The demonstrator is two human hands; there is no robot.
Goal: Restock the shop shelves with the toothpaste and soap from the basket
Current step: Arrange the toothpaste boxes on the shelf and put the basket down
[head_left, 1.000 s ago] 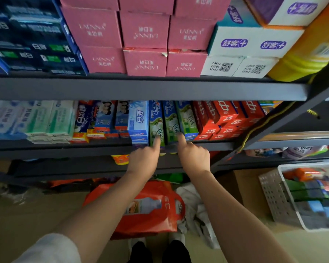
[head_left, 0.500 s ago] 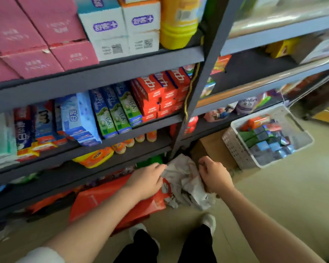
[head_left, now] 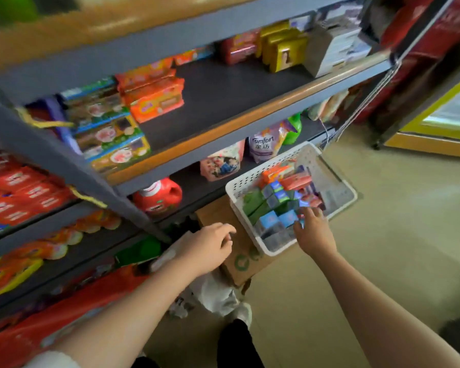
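Observation:
A white perforated basket (head_left: 252, 179) sits on a cardboard box (head_left: 239, 261) beside the grey shelves. It holds several toothpaste boxes (head_left: 270, 220), blue, green and orange, lying on their sides. My right hand (head_left: 312, 232) reaches into the near end of the basket, fingers spread over the blue boxes; whether it touches them is blurred. My left hand (head_left: 210, 247) hovers left of the basket over the cardboard box, fingers loosely curled, holding nothing. Red toothpaste boxes (head_left: 19, 192) fill the shelf at the far left. Soap packs (head_left: 109, 134) are stacked on the middle shelf.
A grey upright post (head_left: 72, 168) slants between the shelf bays. The middle shelf board (head_left: 223, 102) has bare dark surface to the right of the orange packs (head_left: 157, 99). A red detergent bottle (head_left: 158, 197) and pouches stand below. Orange bags (head_left: 51, 314) and white wrapping lie on the floor.
My view swung right from the toothpaste shelf to the basket. Both hands left the shelf edge, dropped low, then moved right; my right hand now reaches into the basket.

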